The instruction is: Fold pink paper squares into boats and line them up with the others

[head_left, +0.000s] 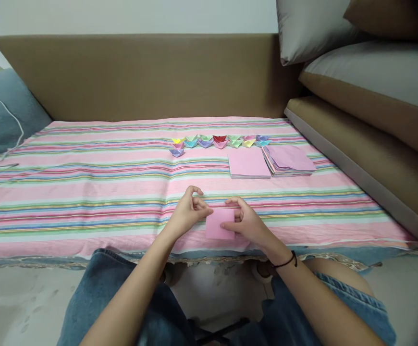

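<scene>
A folded pink sheet of paper (219, 226) lies on the striped cloth (86, 192) near its front edge. My left hand (188, 211) pinches the sheet's upper left edge, fingers curled. At the paper's right side, my right hand (244, 220) grips it with thumb underneath and fingers along the top edge. Further back lies a row of several small folded paper boats (219, 141) in mixed colours, one of them red.
Two stacks of pink paper sheets (248, 164) (290, 159) lie behind my hands to the right. Sofa cushions (367, 115) rise along the right edge, a brown backrest (140, 77) behind. A blue cushion (3, 110) with a white cable sits far left.
</scene>
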{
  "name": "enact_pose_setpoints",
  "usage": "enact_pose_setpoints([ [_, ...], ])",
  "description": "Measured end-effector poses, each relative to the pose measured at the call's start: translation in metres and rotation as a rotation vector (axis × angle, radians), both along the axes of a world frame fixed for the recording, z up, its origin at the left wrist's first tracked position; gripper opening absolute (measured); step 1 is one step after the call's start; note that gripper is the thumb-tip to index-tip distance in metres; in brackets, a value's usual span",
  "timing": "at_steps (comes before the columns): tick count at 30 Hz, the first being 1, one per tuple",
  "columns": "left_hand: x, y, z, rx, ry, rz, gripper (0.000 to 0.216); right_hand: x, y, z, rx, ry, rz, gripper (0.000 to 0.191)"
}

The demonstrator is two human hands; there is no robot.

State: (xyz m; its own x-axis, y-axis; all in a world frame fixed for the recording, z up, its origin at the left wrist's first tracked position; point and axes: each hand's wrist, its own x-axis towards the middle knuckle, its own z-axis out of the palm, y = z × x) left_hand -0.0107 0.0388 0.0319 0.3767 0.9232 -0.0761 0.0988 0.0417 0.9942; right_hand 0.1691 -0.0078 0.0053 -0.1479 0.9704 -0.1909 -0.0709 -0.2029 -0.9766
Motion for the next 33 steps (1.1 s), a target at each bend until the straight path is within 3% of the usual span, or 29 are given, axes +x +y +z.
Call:
enact_pose_setpoints([
  [4, 0.018, 0.016, -0.017, 0.061, 0.04, 0.112, 0.036, -0.001, 0.012, -0.014, 0.067, -0.097, -0.144, 0.065],
  [7, 0.028, 0.025, -0.028, 0.194, 0.175, 0.164, 0.032, 0.004, 0.017, -0.014, 0.174, -0.315, -0.22, 0.073],
  [9, 0.032, 0.028, -0.03, 0.279, 0.249, 0.169, 0.031, 0.01, 0.017, -0.01, 0.326, -0.522, -0.264, 0.071],
  [11, 0.034, 0.03, -0.031, 0.335, 0.305, 0.163, 0.032, 0.015, 0.016, -0.007, 0.549, -0.734, -0.265, 0.057],
  [13, 0.036, 0.031, -0.031, 0.358, 0.334, 0.152, 0.032, 0.02, 0.016, -0.005, 0.749, -0.886, -0.169, 0.031],
  [15, 0.038, 0.033, -0.033, 0.367, 0.341, 0.137, 0.032, 0.022, 0.014, -0.006, 0.848, -0.973, -0.051, 0.019],
  [21, 0.037, 0.038, -0.034, 0.462, 0.387, 0.126, 0.03, 0.021, 0.008, -0.01, 0.88, -1.082, 0.019, 0.022],
  [25, 0.029, 0.018, -0.021, 0.769, 0.61, 0.165, 0.012, 0.022, 0.006, -0.011, 0.895, -1.095, 0.024, 0.021],
  [29, 0.02, -0.023, -0.014, 1.002, 0.804, -0.144, 0.018, 0.023, 0.005, -0.012, 0.885, -1.083, 0.019, 0.021],
  [33, 0.017, -0.05, -0.026, 1.134, 0.904, -0.211, 0.03, 0.023, 0.005, -0.012, 0.866, -1.072, 0.023, 0.024],
])
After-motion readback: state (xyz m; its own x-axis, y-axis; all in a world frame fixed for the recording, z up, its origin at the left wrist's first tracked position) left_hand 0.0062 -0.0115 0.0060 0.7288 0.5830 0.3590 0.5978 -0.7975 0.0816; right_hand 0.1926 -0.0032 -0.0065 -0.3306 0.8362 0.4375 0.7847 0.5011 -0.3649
